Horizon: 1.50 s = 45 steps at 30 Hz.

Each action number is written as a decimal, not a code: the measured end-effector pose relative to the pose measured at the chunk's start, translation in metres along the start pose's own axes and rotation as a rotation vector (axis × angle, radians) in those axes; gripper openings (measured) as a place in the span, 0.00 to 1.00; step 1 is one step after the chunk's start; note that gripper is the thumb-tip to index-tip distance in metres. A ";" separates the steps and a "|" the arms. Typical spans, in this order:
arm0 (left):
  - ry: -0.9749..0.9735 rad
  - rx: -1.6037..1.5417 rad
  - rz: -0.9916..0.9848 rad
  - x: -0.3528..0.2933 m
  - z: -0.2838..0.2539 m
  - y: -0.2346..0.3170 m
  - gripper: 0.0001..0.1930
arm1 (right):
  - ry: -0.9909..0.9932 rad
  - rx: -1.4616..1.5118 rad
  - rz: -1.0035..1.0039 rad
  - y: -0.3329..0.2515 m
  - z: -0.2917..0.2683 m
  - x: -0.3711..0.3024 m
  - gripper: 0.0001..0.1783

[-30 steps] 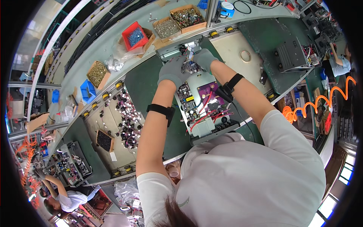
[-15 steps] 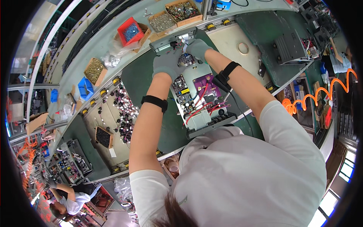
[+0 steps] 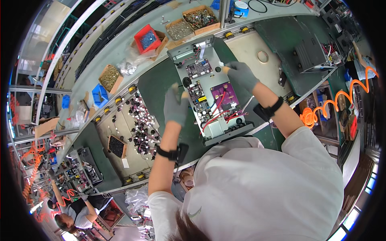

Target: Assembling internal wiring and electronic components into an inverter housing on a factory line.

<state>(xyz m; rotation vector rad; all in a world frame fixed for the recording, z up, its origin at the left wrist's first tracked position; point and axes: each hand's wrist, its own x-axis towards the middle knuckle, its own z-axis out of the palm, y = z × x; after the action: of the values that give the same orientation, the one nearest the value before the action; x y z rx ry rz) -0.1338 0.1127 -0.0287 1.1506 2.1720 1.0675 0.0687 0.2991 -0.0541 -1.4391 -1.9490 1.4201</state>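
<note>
— While both gloved hands hover over the bench, where does the open grey metal chassis with circuit boards lie?

— On the dark green mat, between the hands, reaching from the mat's far edge to its near edge.

— What is the left hand doing?

— Fingers spread wide, holding nothing, just beside the chassis's left wall.

— And the right hand?

— Loosely curled over the chassis's right wall, near a purple circuit board; whether it grips anything cannot be told.

— Anything else nearby?

— A red bin of small blue parts sits beyond the mat's far edge.
</note>
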 end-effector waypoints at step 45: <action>-0.289 -0.437 0.377 -0.103 -0.009 0.033 0.19 | -0.125 -1.137 -0.531 -0.089 0.034 -0.169 0.09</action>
<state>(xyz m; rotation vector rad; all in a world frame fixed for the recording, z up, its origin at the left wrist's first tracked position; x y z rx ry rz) -0.0677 0.0342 0.0066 1.4228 1.4395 1.3493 0.0707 0.1372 0.0532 -0.9658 -3.0952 0.0889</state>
